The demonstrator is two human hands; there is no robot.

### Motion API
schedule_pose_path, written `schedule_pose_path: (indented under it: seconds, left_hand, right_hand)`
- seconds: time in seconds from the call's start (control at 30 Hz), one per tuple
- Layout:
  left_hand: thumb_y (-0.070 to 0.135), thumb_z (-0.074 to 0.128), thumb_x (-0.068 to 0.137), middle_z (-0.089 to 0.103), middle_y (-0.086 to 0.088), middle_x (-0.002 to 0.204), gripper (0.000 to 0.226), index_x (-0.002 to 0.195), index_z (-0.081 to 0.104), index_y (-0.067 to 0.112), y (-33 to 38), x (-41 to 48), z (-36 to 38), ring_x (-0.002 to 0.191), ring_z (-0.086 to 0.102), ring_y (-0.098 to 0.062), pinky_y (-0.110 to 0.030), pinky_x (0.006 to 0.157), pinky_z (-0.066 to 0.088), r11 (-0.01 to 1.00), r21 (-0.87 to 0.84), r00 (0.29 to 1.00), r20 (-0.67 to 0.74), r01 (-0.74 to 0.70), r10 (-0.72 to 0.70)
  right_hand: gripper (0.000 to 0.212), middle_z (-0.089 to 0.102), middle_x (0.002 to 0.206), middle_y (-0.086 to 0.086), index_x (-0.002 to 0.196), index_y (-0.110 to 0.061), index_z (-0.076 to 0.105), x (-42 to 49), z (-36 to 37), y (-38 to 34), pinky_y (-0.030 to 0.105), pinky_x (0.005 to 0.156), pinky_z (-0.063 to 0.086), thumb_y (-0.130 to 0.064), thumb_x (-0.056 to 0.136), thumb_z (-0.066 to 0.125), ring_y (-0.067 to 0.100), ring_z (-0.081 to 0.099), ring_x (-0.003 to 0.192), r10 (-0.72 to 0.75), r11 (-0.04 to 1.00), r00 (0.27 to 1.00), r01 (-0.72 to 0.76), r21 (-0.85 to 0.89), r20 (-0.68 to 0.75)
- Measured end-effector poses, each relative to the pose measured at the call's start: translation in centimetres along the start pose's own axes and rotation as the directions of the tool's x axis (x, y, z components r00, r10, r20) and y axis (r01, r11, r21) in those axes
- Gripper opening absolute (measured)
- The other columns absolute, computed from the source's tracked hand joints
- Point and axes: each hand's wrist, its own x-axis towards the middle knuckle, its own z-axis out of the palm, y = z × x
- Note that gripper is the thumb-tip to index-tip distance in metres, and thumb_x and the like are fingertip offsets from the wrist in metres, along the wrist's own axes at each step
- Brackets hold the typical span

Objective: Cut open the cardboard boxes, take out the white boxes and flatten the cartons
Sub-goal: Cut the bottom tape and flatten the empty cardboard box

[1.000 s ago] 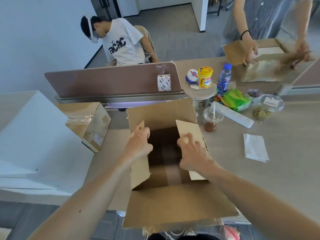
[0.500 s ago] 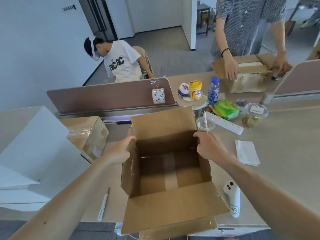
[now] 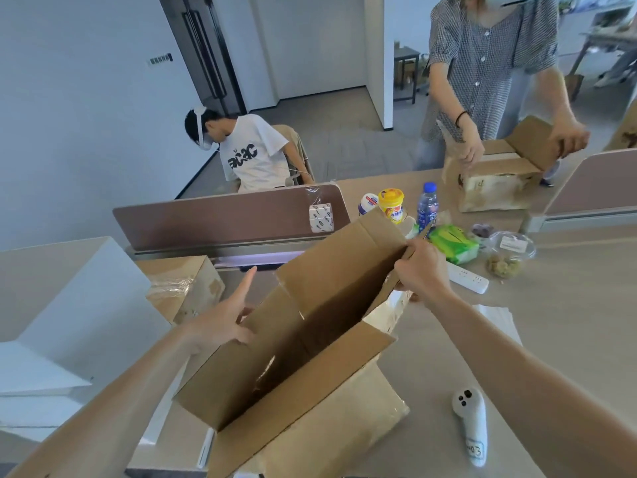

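An empty brown carton (image 3: 320, 305) stands skewed into a slanted shape on the desk in front of me, its flaps open. My right hand (image 3: 418, 270) grips its upper right corner edge. My left hand (image 3: 227, 319) lies against the carton's left wall with the index finger pointing straight out. A second carton (image 3: 186, 288), sealed with clear tape, stands to the left. A large white box (image 3: 62, 305) fills the far left.
A white controller (image 3: 472, 422) lies at the near right. Behind the carton are a power strip (image 3: 468, 279), green tissue pack (image 3: 453, 244), bottle (image 3: 426, 205), yellow jar (image 3: 391, 205) and a clear food tub (image 3: 512, 251). A person (image 3: 489, 63) handles another carton (image 3: 496, 181) across the desk.
The carton went from square and upright to skewed and collapsing. My right hand moved up and right with its corner. My left hand opened against the left wall.
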Motion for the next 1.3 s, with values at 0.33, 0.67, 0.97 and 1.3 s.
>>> schedule_pose_path:
  seconds: [0.33, 0.67, 0.97, 1.3]
  left_hand:
    - [0.010, 0.070, 0.055, 0.020, -0.005, 0.166, 0.132, 0.155, -0.010, 0.044, -1.1, 2.5, 3.6, 0.143, 0.033, -0.033, -0.044, 0.109, 0.039, 0.895, -0.402, 0.978, -0.003, 0.192, -0.210]
    - [0.015, 0.074, 0.077, 0.067, -0.012, 0.125, 0.064, 0.139, 0.056, 0.020, 0.1, 3.4, 3.9, 0.115, 0.064, -0.033, -0.053, 0.106, 0.047, 0.877, -0.462, 0.985, -0.038, 0.133, -0.170]
    - [0.047, 0.040, 0.102, 0.077, 0.000, 0.094, 0.045, 0.110, 0.066, 0.011, 3.4, 3.1, 1.7, 0.098, 0.071, -0.019, -0.041, 0.102, 0.051, 0.942, -0.314, 0.990, -0.046, 0.116, -0.137]
    - [0.067, 0.043, 0.095, 0.069, 0.021, 0.091, 0.038, 0.119, 0.058, 0.040, 9.3, 3.0, 1.6, 0.090, 0.067, -0.005, -0.032, 0.084, 0.057, 1.000, 0.024, 0.992, -0.129, -0.011, 0.014]
  right_hand:
    - [0.022, 0.065, 0.085, 0.002, 0.099, -0.019, 0.059, -0.8, 2.6, -2.3, 0.048, 0.062, 0.061, -0.010, 0.080, 0.052, 0.032, 0.069, 0.076, -0.056, 0.991, 0.998, 0.055, 0.121, 0.004]
    - [0.057, 0.065, 0.100, 0.004, 0.133, -0.021, 0.056, -0.4, 3.1, -3.0, 0.037, 0.053, 0.061, 0.000, 0.079, 0.058, 0.025, 0.071, 0.072, 0.018, 0.951, 0.998, -0.038, 0.306, 0.067]
    - [0.033, 0.060, 0.086, 0.008, 0.107, -0.008, 0.053, 1.2, 5.4, -5.3, 0.051, 0.065, 0.060, 0.002, 0.076, 0.056, 0.032, 0.070, 0.064, 0.022, 0.943, 0.999, -0.036, 0.332, 0.046]
    - [0.033, 0.061, 0.104, 0.007, 0.102, -0.019, 0.050, 3.5, 8.2, -10.2, 0.036, 0.049, 0.060, -0.002, 0.076, 0.062, 0.033, 0.065, 0.091, 0.071, 0.895, 0.996, -0.083, 0.437, 0.045]
